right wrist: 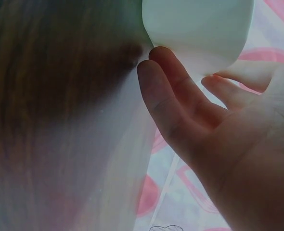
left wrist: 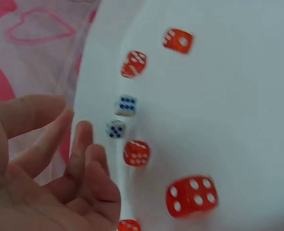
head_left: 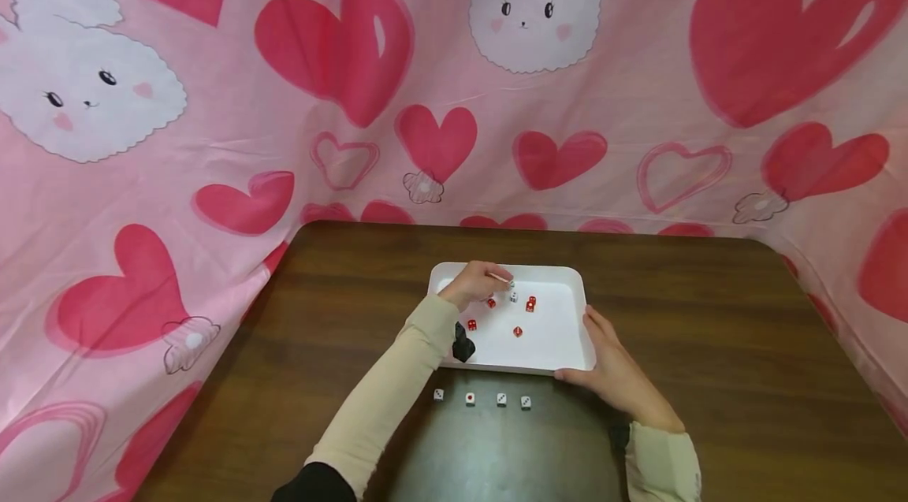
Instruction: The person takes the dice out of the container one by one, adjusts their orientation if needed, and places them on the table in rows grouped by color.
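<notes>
My left hand (head_left: 474, 284) hovers over the back left of a shallow white tray (head_left: 556, 348). Its fingers reach toward two white dice, one nearer (head_left: 514, 297) and one close to the back wall. The left wrist view shows loosely bent fingers, nothing visible between them, and a white die with blue pips (left wrist: 126, 105) just beyond the fingertips. Several red dice lie spread in the tray, one (head_left: 518, 332) near its middle. My right hand (head_left: 613, 372) holds the tray's front right corner, thumb along the front edge and fingers against the right side wall.
Several white dice stand in a row on the table in front of the tray, one (head_left: 470, 399) showing a red pip. Under them the brown wooden table (head_left: 709, 344) looks greyish and shiny. A pink heart-print cloth (head_left: 454, 202) hangs behind and beside the table.
</notes>
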`<state>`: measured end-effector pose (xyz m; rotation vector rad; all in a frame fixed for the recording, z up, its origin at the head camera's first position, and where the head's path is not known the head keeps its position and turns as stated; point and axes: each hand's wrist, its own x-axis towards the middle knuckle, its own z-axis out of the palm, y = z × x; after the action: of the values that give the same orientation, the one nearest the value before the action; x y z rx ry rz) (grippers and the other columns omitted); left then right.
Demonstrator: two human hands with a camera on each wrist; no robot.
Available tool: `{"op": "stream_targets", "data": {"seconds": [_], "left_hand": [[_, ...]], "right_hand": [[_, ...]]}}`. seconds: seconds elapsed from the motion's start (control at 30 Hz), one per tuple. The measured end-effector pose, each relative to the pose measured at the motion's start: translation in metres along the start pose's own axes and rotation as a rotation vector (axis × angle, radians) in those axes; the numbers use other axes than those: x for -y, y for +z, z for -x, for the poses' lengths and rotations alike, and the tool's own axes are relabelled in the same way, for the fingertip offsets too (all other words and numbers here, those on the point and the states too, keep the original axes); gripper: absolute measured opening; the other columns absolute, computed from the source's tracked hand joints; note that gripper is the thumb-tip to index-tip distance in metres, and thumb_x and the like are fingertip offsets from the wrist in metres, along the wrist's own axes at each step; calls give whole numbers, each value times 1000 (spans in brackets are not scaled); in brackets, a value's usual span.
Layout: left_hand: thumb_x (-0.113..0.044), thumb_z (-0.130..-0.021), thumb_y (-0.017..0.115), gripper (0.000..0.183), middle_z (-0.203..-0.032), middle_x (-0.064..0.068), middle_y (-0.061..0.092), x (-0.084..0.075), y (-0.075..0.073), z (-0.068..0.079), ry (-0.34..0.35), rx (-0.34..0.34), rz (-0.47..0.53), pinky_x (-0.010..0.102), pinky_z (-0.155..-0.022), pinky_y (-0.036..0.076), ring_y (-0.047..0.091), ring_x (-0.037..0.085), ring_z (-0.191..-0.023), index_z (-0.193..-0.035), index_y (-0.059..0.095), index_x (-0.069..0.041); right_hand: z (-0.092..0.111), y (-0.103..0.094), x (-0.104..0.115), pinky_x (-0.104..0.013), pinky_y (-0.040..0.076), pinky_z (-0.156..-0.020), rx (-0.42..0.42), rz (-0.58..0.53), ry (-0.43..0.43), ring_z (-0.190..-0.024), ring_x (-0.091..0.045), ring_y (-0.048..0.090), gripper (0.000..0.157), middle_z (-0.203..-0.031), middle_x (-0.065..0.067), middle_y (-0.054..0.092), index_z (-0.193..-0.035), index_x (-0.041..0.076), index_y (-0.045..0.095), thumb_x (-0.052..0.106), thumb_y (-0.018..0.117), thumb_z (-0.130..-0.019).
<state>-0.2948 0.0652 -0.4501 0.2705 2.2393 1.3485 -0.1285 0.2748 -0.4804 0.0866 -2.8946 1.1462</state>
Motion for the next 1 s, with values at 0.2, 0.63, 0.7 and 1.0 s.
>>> {"op": "stream_targets", "data": {"seconds": [0.2, 0.63, 0.7, 1.0], "left_hand": [[-9, -89, 64, 26, -109, 12, 64, 4, 4, 0, 47, 57, -183, 20, -59, 42, 50, 14, -69, -114, 67, -5], [-12, -90, 64, 27, -144, 12, 48, 3, 12, 1, 49, 52, -388, 39, -98, 42, 45, 26, -121, -116, 68, -11], [-11, -89, 65, 27, -143, 12, 48, 4, 13, 0, 50, 54, -402, 39, -101, 41, 45, 25, -122, -115, 69, -10], [-14, -85, 71, 26, -140, 12, 50, 5, 15, 2, 35, 35, -396, 41, -106, 38, 47, 26, -120, -111, 70, -11]], "right_hand": [[0, 1, 0, -62, 36, -103, 2, -8, 1, -131, -48, 37, 105, -152, -28, 21, -145, -10, 29, 36, 86, -70], [-1, 0, 0, -62, 36, -104, 22, -21, 36, -132, -47, 37, 105, -154, -26, 18, -147, -8, 27, 36, 85, -71], [-1, 0, 0, -62, 36, -103, 18, -21, 30, -131, -47, 37, 104, -154, -26, 19, -147, -7, 27, 35, 85, -71], [-1, 0, 0, -63, 35, -104, 24, -16, 39, -132, -47, 36, 104, -154, -26, 18, -147, -7, 27, 34, 85, -71]]}}
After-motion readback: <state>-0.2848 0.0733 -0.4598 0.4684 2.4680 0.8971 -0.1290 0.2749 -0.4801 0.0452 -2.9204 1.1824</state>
